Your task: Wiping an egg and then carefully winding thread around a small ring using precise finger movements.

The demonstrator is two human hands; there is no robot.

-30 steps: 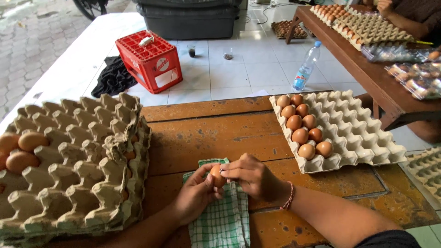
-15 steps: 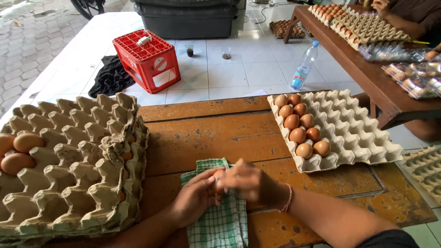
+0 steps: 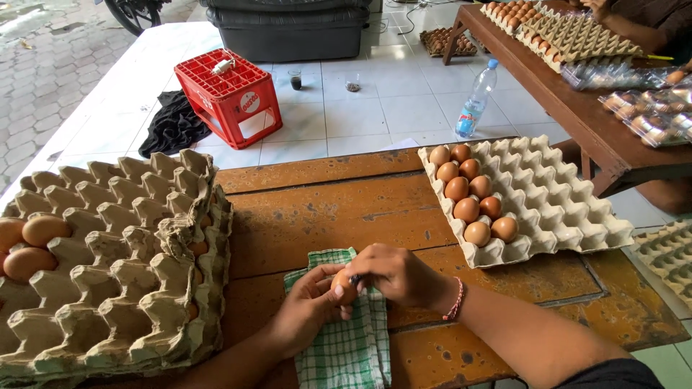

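Hands shifted left; left hand [image 3: 306, 317] grip clamped on egg [image 3: 343, 287], axis seemingly upright; right hand [image 3: 393, 274] pinching it.

Two hands hold one brown egg [image 3: 344, 285] over one green and white checked cloth [image 3: 346, 346]. Far to the right of the fingers [image 3: 339, 292] sits one grey cardboard egg tray [image 3: 569, 209] with eight brown eggs [image 3: 468, 191] in it. To the left of the fingers is one stack of grey cardboard trays [image 3: 108, 266] with three brown eggs [image 3: 32, 241] showing on top. Beyond the fingers, on the floor, are one red plastic crate [image 3: 231, 97], one clear plastic bottle [image 3: 476, 101], two small glasses [image 3: 297, 78] and one black cloth [image 3: 173, 126].
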